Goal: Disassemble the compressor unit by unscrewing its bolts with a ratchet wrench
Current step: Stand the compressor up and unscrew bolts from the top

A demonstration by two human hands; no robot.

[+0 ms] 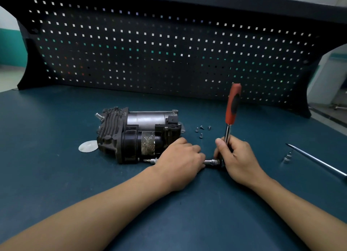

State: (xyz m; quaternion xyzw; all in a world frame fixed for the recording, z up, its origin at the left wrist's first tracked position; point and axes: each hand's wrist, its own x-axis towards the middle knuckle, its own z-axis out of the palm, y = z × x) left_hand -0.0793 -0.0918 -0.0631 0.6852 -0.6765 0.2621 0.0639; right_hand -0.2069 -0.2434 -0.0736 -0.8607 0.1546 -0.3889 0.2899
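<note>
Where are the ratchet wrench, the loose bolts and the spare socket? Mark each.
ratchet wrench point(231, 111): head view, on its red handle.
loose bolts point(201, 135): head view, on the nearest bolt.
spare socket point(287, 157): head view, on its side.

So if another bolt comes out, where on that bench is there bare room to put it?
Bare mat lies left of the white disc, along the strip between compressor and pegboard, and at the front middle. Crowded right of the compressor: loose bolts, left hand and right hand on the ratchet wrench, then socket and rod.

Red-and-black wrench handle point(232, 104), black compressor point(139, 134), teal bench top point(56, 175), black pegboard point(169, 49)
</note>
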